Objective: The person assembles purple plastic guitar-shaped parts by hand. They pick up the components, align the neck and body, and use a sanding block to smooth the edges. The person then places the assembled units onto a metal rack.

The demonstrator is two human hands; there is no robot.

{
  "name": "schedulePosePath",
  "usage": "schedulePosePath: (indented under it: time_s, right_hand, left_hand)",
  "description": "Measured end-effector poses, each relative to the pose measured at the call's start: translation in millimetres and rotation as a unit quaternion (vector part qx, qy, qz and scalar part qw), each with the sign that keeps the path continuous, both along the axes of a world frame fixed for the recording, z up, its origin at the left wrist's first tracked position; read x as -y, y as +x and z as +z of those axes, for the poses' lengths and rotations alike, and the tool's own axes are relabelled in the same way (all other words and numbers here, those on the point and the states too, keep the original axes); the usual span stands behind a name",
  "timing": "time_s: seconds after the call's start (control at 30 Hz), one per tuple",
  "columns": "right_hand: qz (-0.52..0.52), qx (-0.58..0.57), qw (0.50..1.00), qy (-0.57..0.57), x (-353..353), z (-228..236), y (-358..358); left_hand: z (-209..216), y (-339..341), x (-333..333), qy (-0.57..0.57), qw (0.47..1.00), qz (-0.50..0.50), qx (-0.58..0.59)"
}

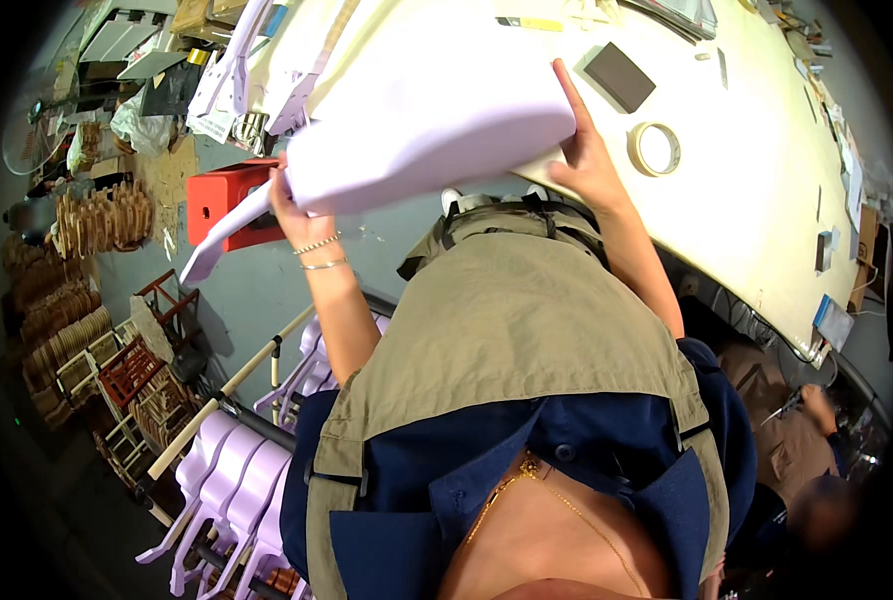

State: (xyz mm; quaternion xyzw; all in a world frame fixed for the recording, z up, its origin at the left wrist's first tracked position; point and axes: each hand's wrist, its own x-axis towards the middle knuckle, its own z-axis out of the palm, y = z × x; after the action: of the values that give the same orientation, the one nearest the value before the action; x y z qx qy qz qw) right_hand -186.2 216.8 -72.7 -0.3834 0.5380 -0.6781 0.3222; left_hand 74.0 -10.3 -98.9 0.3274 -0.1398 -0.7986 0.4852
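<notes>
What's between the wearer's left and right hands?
Head view: the lilac piece fills the stretch from the left hand to the right hand.

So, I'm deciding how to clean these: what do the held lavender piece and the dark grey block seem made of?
Lavender piece: perhaps painted wood or plastic, smooth and satin; soft sheen, no grain showing.
Dark grey block: possibly foam, but unclear; its flat face looks matte, without highlights.

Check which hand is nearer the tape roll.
Right. The right hand is just left of the tape roll, at the lilac piece's right end; the left hand is much farther left, at its other end.
</notes>
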Motion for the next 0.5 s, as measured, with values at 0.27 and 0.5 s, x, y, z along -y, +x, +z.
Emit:
schedulePosePath:
  time_s: [0.27,0.5]
  right_hand:
    - [-0.060,-0.014,0.998,0.013,5,-48,-7]
    - [-0.123,-0.259,0.946,0.149,0,-4,-13]
  left_hand:
    - [71,-42,-20,-0.200,0.969,0.075,0.122]
    - [91,-65,-33,-0.306,0.936,0.038,0.171]
